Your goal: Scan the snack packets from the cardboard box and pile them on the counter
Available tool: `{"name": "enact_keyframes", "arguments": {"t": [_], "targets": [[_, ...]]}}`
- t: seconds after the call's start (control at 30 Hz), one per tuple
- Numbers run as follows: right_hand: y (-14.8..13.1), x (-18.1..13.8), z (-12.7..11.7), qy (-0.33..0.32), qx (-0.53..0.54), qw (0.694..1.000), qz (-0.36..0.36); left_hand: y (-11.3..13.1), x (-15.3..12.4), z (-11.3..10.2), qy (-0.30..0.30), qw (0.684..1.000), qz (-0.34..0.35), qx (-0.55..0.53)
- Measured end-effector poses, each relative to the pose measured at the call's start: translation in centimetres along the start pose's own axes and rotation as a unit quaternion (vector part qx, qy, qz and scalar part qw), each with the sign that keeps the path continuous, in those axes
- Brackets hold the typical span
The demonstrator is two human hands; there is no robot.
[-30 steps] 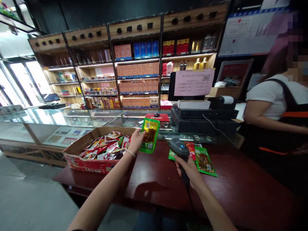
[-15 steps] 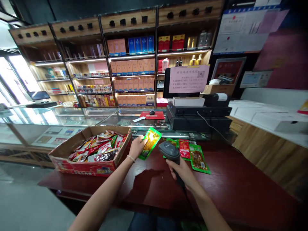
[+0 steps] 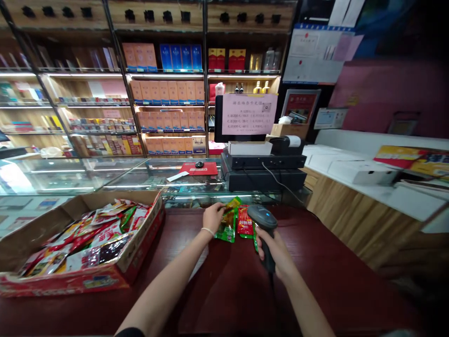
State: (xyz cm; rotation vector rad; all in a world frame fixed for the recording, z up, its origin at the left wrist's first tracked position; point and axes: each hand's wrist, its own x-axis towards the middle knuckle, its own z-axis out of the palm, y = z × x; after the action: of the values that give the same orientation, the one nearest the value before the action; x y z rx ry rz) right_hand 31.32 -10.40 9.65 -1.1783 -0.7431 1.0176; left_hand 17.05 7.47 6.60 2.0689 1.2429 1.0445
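Note:
My left hand [image 3: 213, 216] pinches the top of a green snack packet [image 3: 228, 225] that lies low over the dark red counter [image 3: 224, 290]. Right beside that packet lies a red snack packet [image 3: 244, 222], with another green packet mostly hidden behind the scanner. My right hand [image 3: 273, 248] is closed round the handle of a black barcode scanner [image 3: 263, 220], whose head with a blue light sits just right of the packets. The scanner's cable runs back under my right forearm.
A cardboard box [image 3: 140, 255] full of several snack packets stands at the left of the counter. Behind the counter is a glass display case [image 3: 105, 175], a cash register with screen and pink notice [image 3: 249, 113], a receipt printer [image 3: 289, 142], and shelves of boxed goods.
My left hand has brought the green packet down from in front of the scanner to the counter beside the red packet. The view has swung right; the person at the right is out of view.

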Motion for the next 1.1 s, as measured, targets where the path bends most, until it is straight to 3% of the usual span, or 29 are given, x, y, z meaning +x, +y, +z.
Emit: {"name": "enact_keyframes", "arguments": {"t": [0.17,0.27,0.33,0.43,0.6,0.7,0.83,0.97,1.1], "targets": [[0.1,1.2,-1.6,0.011,0.019,1.0,-0.006,0.8,0.9,6.0,-0.148,0.985,0.089,0.028],[0.2,1.7,-1.9,0.012,0.022,1.0,0.001,0.4,1.4,7.7,-0.218,0.965,0.136,0.06],[0.1,2.0,-1.8,0.015,0.021,1.0,0.01,0.1,1.6,7.7,-0.214,0.963,0.146,0.07],[0.2,2.3,-1.5,0.007,0.022,1.0,0.01,-0.1,1.8,6.0,-0.159,0.975,0.146,0.041],[0.0,2.6,0.6,-0.027,-0.035,0.999,0.004,0.9,1.2,-0.9,-0.031,0.994,0.086,-0.054],[-0.5,2.7,3.1,-0.069,-0.035,0.997,-0.013,2.0,0.3,-6.9,0.037,0.992,0.071,-0.098],[-1.1,2.9,7.7,-0.115,-0.023,0.993,0.005,2.4,-1.3,-15.5,0.058,0.989,0.096,-0.094],[-0.9,3.3,13.4,-0.166,0.001,0.986,-0.011,-0.7,-2.4,-23.5,0.107,0.991,0.07,-0.028],[-0.4,3.5,19.6,-0.207,0.008,0.978,-0.031,-7.1,-3.0,-30.1,0.176,0.983,-0.009,0.05]]}}
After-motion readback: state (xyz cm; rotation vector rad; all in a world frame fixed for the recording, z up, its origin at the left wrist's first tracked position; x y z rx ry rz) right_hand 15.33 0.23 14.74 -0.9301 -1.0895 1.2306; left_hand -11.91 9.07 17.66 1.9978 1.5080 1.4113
